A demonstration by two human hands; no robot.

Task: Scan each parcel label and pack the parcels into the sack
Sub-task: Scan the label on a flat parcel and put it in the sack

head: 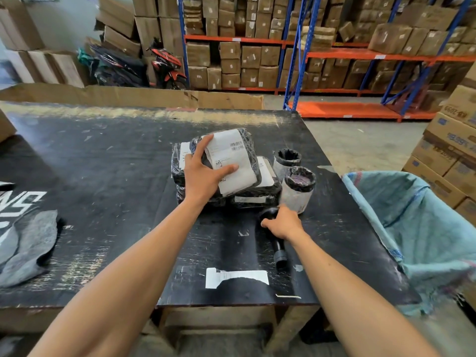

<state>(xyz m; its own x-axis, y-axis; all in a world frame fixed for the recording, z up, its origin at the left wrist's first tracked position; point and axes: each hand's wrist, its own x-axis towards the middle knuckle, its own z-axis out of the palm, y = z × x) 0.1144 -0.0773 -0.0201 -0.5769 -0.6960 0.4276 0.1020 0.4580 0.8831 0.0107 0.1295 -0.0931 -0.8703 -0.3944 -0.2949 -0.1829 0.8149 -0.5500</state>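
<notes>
At the far left of the black table lies a grey cloth, not part of the work. In the middle there is a pile of parcels in black plastic. The left hand rests on the top parcel, fingers spread and curled around its left edge, thumb pressed on the white label, which faces up with its barcode visible. To the right, the right hand is closed around the black scanner, which lies on the table just beside the pile. Behind it stand two round parcels, upright, close to each other. At the far right the blue-green sack hangs open at the table edge, and I cannot see any parcel inside it. I judge the task is near its beginning: the top parcel is ready for scanning, and all visible parcels are not yet packed
</notes>
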